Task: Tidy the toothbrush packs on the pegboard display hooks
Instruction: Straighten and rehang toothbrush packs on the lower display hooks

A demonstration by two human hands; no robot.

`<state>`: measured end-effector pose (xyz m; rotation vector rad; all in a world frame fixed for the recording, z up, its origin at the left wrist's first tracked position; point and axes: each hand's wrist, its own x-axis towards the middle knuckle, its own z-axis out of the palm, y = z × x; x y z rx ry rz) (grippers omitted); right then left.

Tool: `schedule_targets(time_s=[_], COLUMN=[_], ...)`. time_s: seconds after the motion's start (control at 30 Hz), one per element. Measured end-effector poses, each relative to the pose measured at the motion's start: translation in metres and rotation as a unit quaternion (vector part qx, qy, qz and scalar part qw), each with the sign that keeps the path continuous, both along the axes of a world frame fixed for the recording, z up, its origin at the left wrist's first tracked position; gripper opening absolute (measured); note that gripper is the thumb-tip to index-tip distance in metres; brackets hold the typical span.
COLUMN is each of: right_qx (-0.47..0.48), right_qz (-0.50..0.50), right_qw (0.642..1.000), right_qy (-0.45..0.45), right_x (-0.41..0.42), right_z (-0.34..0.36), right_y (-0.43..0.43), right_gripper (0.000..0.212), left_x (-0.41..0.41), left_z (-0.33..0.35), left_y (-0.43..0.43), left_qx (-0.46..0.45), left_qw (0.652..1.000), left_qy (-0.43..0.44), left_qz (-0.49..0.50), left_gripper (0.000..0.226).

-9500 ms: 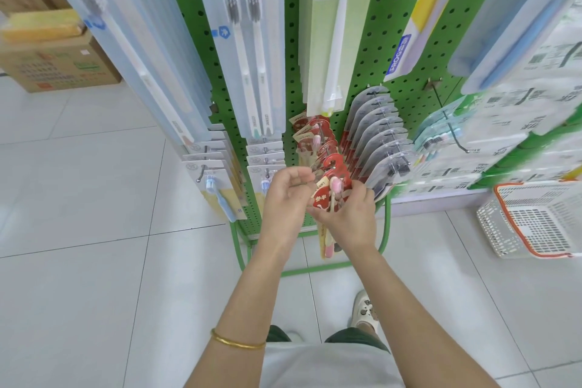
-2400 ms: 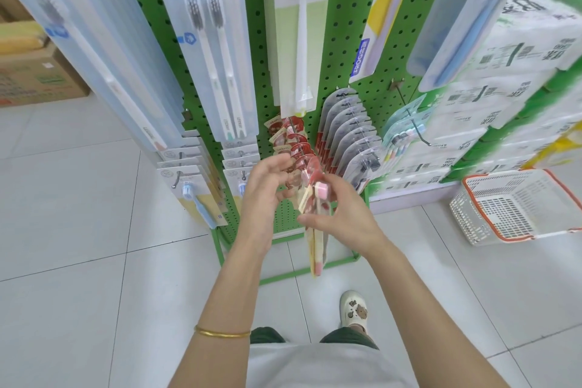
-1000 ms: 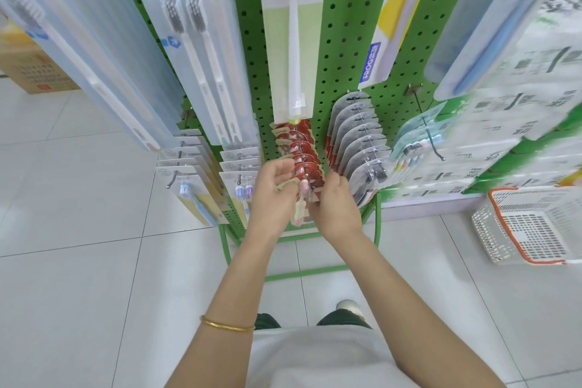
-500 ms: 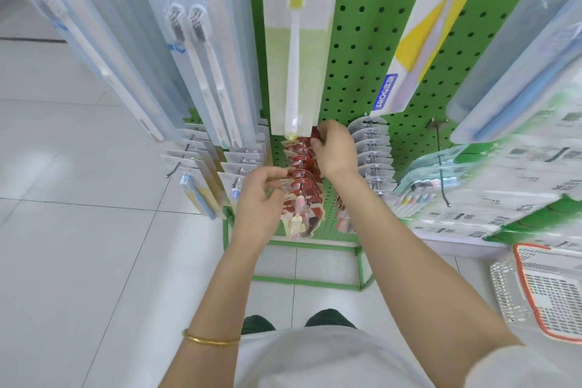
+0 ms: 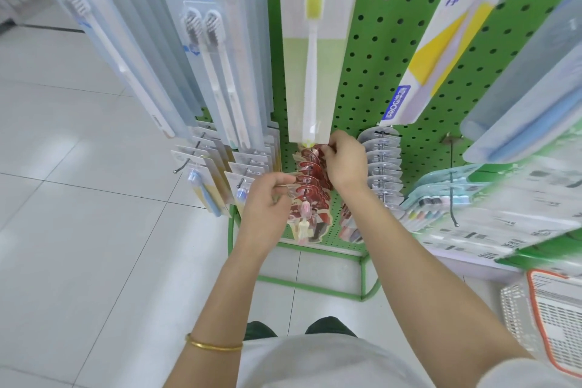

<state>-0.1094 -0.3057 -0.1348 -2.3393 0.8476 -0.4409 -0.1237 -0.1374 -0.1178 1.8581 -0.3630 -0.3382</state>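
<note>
The pegboard [image 5: 393, 41] looks like green-painted sheet metal, smooth and fairly matt, punched with round holes. Near its lower edge the red toothbrush packs [image 5: 311, 181] are printed card under clear, glossy plastic blisters. The tall packs [image 5: 217, 41] toward its upper edge are clear plastic with a soft sheen over pale card. A bare hook [image 5: 452, 186] is thin grey metal wire. The floor [image 5: 78, 214] is glossy pale tile. The basket [image 5: 516, 318] is white plastic mesh. A bangle [image 5: 214, 346] is shiny gold-coloured metal; the shirt [image 5: 315, 365] is matt pale cloth.

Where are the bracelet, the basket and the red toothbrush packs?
bracelet [image 5: 214, 346], head view, middle of the band.
basket [image 5: 516, 316], head view, white mesh wall.
red toothbrush packs [image 5: 316, 172], head view, red card top.
</note>
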Motion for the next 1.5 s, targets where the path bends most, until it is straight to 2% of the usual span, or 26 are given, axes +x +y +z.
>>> schedule_targets(time_s=[0.33,0.63,0.97,1.1,1.2,1.3,1.4,1.5], right_qx=[-0.031,-0.063,-0.100,-0.091,-0.050,0.037,0.126,0.165], right_qz=[-0.059,-0.156,-0.232,-0.227,-0.203,-0.151,-0.098,-0.046], right_qw=[0.998,0.983,0.960,0.965,0.975,0.984,0.981,0.978], right_qy=[-0.017,-0.078,-0.121,-0.090,-0.072,-0.088,-0.110,-0.119], right_x=[-0.037,-0.076,-0.117,-0.124,-0.124,-0.123,-0.117,-0.108], right_z=[0.014,0.025,0.032,0.035,0.036,0.037,0.038,0.039], right_y=[0.018,0.053,0.100,0.104,0.108,0.113,0.118,0.122], right_gripper=[0.014,0.017,0.011,0.012,0.012,0.012,0.025,0.021], left_x=[0.001,0.000,-0.013,-0.012,-0.010,-0.008,-0.005,0.001], left_z=[-0.003,0.000,-0.007,-0.011,-0.014,-0.015,-0.013,-0.012], left_y=[0.004,0.025,0.057,0.062,0.066,0.069,0.072,0.077], left_qx=[-0.012,-0.066,-0.090,-0.086,-0.082,-0.078,-0.071,-0.094], left_qw=[0.999,0.995,0.985,0.983,0.980,0.977,0.974,0.970], left_qy=[-0.037,-0.038,-0.010,-0.002,0.006,0.024,0.052,0.084], left_qz=[0.002,-0.067,-0.145,-0.163,-0.180,-0.198,-0.209,-0.210], left_gripper=[0.042,0.045,0.031,0.016,0.014,0.019,0.025,0.028])
